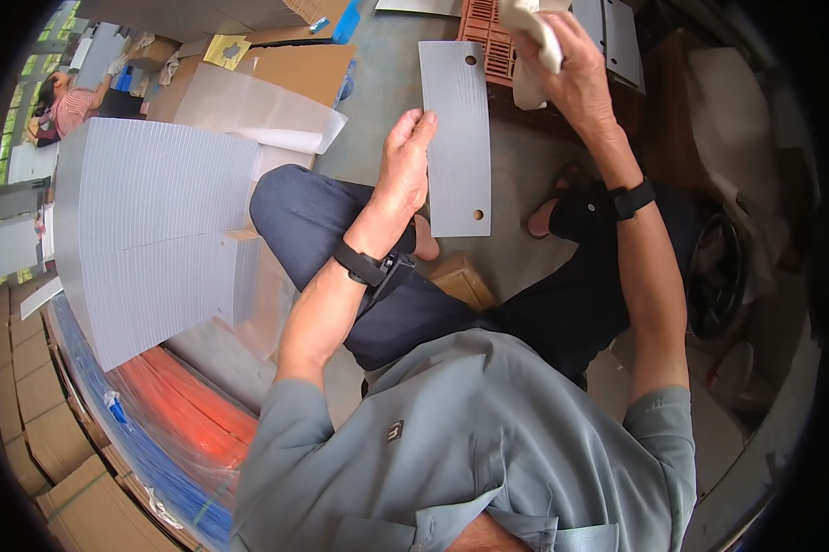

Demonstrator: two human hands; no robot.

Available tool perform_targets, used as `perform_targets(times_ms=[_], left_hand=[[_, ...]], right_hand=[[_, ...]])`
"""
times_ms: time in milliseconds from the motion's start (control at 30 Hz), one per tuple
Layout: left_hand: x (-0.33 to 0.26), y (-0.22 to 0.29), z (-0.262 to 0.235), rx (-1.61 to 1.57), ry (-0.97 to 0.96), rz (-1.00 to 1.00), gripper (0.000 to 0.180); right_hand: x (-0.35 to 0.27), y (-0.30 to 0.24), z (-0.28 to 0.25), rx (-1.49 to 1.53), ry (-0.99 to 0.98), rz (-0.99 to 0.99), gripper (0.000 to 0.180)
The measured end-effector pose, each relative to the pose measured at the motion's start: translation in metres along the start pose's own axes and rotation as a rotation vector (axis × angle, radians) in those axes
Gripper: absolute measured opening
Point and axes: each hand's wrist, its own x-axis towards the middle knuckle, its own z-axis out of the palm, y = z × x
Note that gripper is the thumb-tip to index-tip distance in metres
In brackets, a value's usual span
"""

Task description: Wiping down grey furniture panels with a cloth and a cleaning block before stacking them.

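Observation:
My left hand is closed on the left edge of a flat grey panel, thumb on its face. The panel is long and narrow, with a round hole near each end, and is held up over the floor between my knees. In my right hand is a bunched whitish cloth, raised to the right of the panel's far end and apart from it. Beneath that cloth stands a reddish-brown plastic crate with a slotted surface.
To my left rises a large stack of similar grey panels. Nearer are orange and blue bundles in clear wrap, beside stacked cardboard. More grey panels lie beyond my right hand. Another person is at far left.

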Motion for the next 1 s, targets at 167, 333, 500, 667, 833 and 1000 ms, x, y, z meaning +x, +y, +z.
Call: perform_targets(times_ms=[167, 333, 500, 667, 833, 1000], left_hand=[[0.014, 0.004, -0.017, -0.061, 0.092, 0.136, 0.021], [0.02, 0.048, -0.047, -0.23, 0.285, 0.438, 0.028], [0.014, 0.067, -0.066, -0.233, 0.369, 0.63, 0.028], [0.011, 0.075, -0.068, -0.258, 0.415, 0.745, 0.026], [-0.007, 0.085, -0.082, -0.274, 0.436, 0.815, 0.025], [-0.015, 0.085, -0.099, -0.254, 0.482, 0.86, 0.029]], right_hand=[[-0.054, -0.049, 0.039, 0.322, -0.797, -0.1, 0.049], [-0.129, -0.071, 0.043, 0.333, -1.479, -0.249, 0.022], [-0.114, -0.055, 0.035, 0.141, -1.401, -0.104, 0.02], [-0.097, -0.054, 0.031, 0.106, -1.263, -0.145, 0.019], [-0.08, -0.058, 0.04, 0.046, -1.32, -0.152, 0.025], [-0.076, -0.055, 0.055, 0.007, -1.384, -0.119, 0.029]])
